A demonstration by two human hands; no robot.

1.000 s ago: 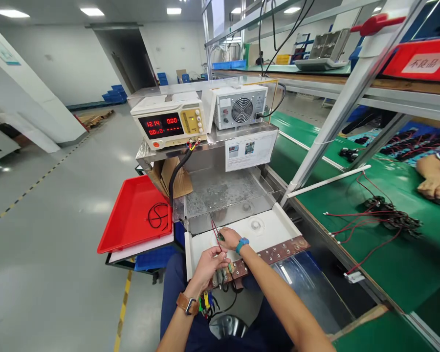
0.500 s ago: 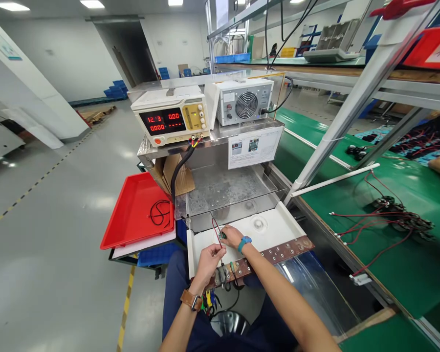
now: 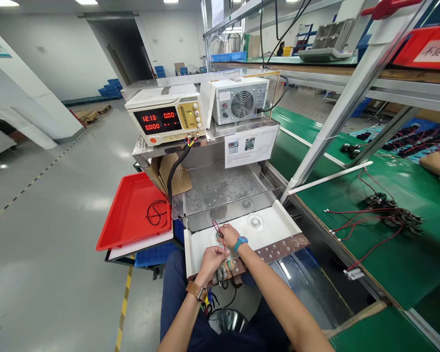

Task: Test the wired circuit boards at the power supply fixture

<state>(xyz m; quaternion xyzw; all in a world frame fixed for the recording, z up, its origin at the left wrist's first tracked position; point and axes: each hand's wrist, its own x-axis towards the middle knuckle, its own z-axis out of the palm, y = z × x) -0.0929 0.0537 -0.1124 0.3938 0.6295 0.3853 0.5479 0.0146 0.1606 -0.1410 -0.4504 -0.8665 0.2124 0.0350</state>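
Observation:
My left hand [image 3: 211,259] is closed in a pinch on thin red and black wires, just above the brown terminal strip [image 3: 267,253] at the front of the white tray [image 3: 275,226]. My right hand [image 3: 229,234], with a blue band on the wrist, presses a small dark part with a red wire loop [image 3: 217,231] onto the white tray. Its fingers are curled round that part. Coloured clips and black leads hang below the strip by my left wrist.
A power supply [image 3: 165,119] with red digits and a fan-fronted box [image 3: 238,101] stand on the steel stand above. A red tray [image 3: 134,210] with a black cable lies left. Wired parts [image 3: 388,215] lie on the green conveyor [image 3: 396,259] at right, near another person's arm [image 3: 438,165].
Both hands stay at the tray and strip, shifting only slightly. The view has moved a little. The other person's hand at the right has drawn back toward the edge.

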